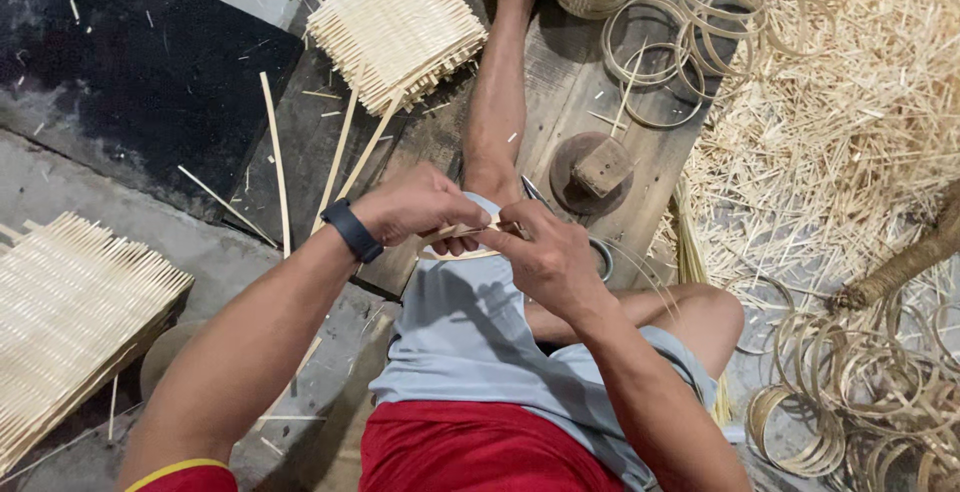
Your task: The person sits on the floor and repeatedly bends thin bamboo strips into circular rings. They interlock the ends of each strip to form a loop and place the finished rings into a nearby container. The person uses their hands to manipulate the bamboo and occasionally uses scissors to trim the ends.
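While both hands work over the lap: left hand (415,207) and right hand (545,252) pinch a thin bamboo strip (460,243), closed on it.
Strip's place: between the fingers, above the grey shorts (460,332).
Risk: bending too tightly could snap the strip; a slipping end could spring loose.

The person wore a red short-sleeved shirt, its left sleeve (180,474) finished with a narrow yellow band at the hem, and the red cloth also showed across the torso (480,447) at the bottom edge of the view. Light grey-blue shorts (470,337) covered the lap and ended above the knee. A dark, nearly black band with a smooth rectangular face, a watch or fitness tracker (352,230), sat snug on the left wrist. Both forearms were bare, as were the hands, the left (420,207) and the right (545,252), and the legs were bare too.
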Demonstrator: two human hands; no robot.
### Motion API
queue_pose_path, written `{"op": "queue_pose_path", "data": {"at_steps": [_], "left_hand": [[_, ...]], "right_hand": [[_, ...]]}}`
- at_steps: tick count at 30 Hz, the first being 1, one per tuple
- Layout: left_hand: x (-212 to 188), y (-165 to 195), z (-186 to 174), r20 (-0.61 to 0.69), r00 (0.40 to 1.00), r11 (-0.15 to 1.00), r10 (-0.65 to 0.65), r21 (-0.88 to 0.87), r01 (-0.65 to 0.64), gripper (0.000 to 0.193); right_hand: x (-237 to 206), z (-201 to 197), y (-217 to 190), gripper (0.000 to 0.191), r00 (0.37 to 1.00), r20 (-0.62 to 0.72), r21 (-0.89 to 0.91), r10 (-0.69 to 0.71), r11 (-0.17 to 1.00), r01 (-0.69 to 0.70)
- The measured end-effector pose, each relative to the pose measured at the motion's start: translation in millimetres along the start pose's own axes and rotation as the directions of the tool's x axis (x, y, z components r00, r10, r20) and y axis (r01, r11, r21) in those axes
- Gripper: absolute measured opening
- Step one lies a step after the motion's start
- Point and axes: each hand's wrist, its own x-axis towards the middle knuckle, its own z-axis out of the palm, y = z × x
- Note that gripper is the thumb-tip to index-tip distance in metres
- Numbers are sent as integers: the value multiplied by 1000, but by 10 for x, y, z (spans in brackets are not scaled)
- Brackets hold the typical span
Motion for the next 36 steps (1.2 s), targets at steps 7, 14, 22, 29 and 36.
{"op": "queue_pose_path", "data": {"at_steps": [7,14,22,29,36], "left_hand": [[1,-106,23,-2,1000,999,-4,-54,4,17],[-34,-127,124,12,1000,992,13,126,-15,21],[-131,-89,148,34,999,971,40,234,-47,26],[65,-391,212,-34,997,948,72,-307,-79,24],[29,-623,568,-262,944,815,202,-490,-310,27]], "right_hand": [[-54,70,72,22,952,-77,424,296,874,-237],[-136,60,112,19,940,77,550,333,772,-319],[-96,37,92,30,921,170,614,351,693,-378],[-154,43,-212,21,829,-197,387,524,818,-425],[-214,517,-289,12,662,134,823,737,290,-489]]}}
